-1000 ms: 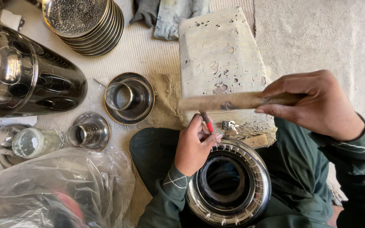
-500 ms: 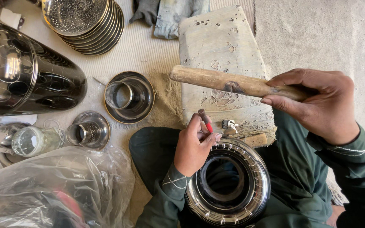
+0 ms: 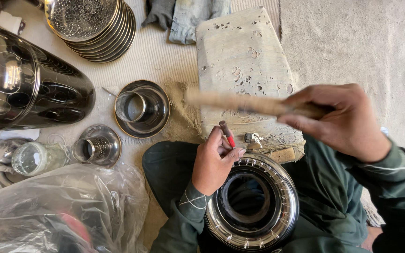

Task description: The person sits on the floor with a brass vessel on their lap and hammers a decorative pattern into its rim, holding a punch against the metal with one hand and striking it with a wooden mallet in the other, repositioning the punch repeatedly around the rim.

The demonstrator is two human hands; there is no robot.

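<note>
I see the ringed metal vessel (image 3: 251, 206) at six o'clock in the lap, my left hand (image 3: 214, 161) pinching a red-handled punch (image 3: 227, 135) on its rim. Right hand (image 3: 338, 122), three o'clock, clenches a blurred wooden mallet (image 3: 240, 103) above the stone block (image 3: 244, 61).

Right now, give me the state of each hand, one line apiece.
Left hand: closed on a small red-handled tool, its tip at the metal ring.
Right hand: closed on a wooden stick, blurred in motion.
</note>
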